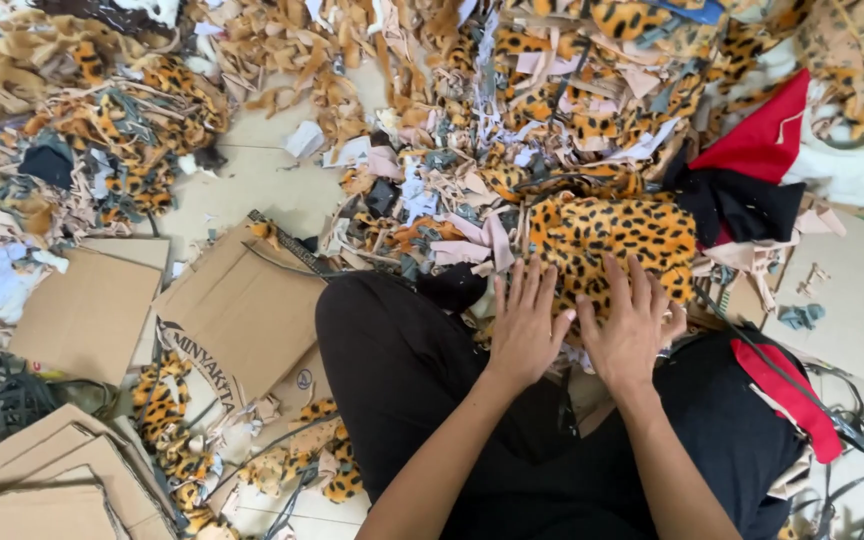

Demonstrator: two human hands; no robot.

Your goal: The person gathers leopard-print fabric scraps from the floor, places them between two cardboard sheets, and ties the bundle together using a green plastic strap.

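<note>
Leopard-print plush fabric [612,235] is pressed flat against the scrap heap [472,120] just ahead of the black-trousered knees, left hand [524,330] and right hand [629,335] spread open-fingered, side by side, apparently to smooth it

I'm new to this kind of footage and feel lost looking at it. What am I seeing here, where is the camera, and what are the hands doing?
There is no machine here. The single picture comes from a camera worn on a person's head, looking down at their own lap and hands. The person sits on the floor in black trousers. The left hand and right hand lie flat, fingers spread, on a piece of leopard-print plush fabric; neither grips anything. Around them lie heaps of fabric scraps, flattened cardboard pieces, a red cloth and a black cloth.
</note>
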